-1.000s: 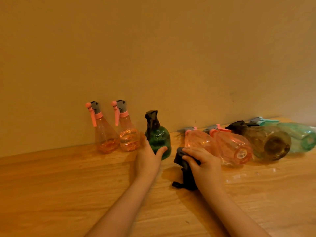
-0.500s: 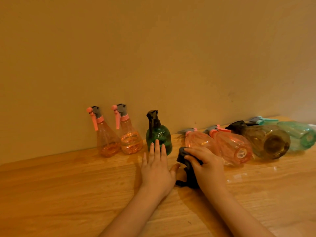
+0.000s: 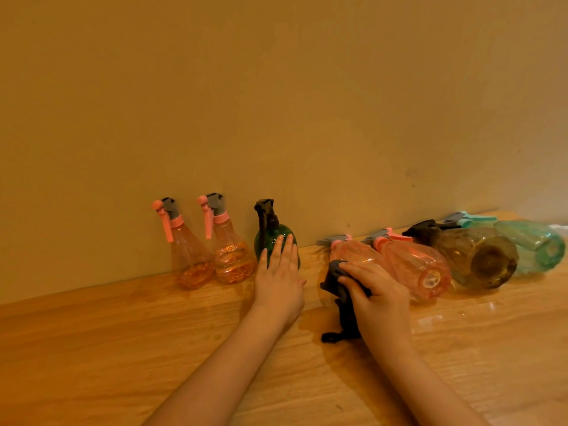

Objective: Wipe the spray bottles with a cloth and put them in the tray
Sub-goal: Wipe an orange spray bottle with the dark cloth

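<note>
— Fingers (image 3: 284,250) of the left hand (image 3: 278,282) lie straight, holding nothing, before the upright round green plastic spray bottle (image 3: 274,242)?

— Yes. The right hand (image 3: 376,295) clutches the dark cloth (image 3: 339,302) beside the lying pink clear bottle (image 3: 353,256) on the wooden surface (image 3: 92,348). Next, probably grasp that one; no tray visible.

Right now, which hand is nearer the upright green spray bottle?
Left. The left hand lies open in front of the green spray bottle, fingertips overlapping it; the right hand grips the dark cloth off to its right.
</note>
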The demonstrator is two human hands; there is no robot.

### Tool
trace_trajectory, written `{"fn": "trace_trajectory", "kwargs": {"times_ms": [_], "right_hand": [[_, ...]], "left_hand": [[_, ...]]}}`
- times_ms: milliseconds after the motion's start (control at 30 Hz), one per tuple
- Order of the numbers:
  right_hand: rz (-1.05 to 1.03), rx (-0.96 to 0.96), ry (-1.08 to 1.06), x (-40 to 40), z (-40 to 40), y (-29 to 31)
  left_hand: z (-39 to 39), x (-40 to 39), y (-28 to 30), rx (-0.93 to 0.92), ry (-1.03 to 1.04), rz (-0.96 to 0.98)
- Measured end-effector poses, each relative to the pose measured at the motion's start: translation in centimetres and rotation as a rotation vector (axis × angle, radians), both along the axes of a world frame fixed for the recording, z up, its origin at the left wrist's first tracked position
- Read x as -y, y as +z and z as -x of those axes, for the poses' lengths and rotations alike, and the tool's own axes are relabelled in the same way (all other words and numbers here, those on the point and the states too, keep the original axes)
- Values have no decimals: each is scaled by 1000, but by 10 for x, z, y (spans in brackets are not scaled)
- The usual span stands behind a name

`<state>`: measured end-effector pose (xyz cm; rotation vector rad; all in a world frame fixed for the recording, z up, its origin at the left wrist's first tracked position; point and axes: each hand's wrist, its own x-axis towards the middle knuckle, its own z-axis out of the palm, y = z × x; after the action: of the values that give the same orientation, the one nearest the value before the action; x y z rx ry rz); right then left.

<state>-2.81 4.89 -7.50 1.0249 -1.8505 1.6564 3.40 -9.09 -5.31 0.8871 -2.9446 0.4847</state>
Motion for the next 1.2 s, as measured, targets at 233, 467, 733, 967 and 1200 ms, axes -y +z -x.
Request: {"fn": "trace_trajectory", "kwargs": {"times_ms": [233, 467, 733, 967, 1200], "right_hand": [[6, -5, -1, 1, 0, -1], [34, 10, -25, -1, 1, 4], [333, 325, -215, -29, 36, 21], [61, 46, -260, -27, 40, 10], [18, 68, -286, -21, 35, 7]], "left_hand": [[-3, 0, -12, 28, 21, -31], [1, -7, -8, -53, 17, -118], [22, -57, 23, -710, 212, -1093], [59, -73, 34, -576, 258, -1276], [59, -74, 31, -815, 412, -1417]]}}
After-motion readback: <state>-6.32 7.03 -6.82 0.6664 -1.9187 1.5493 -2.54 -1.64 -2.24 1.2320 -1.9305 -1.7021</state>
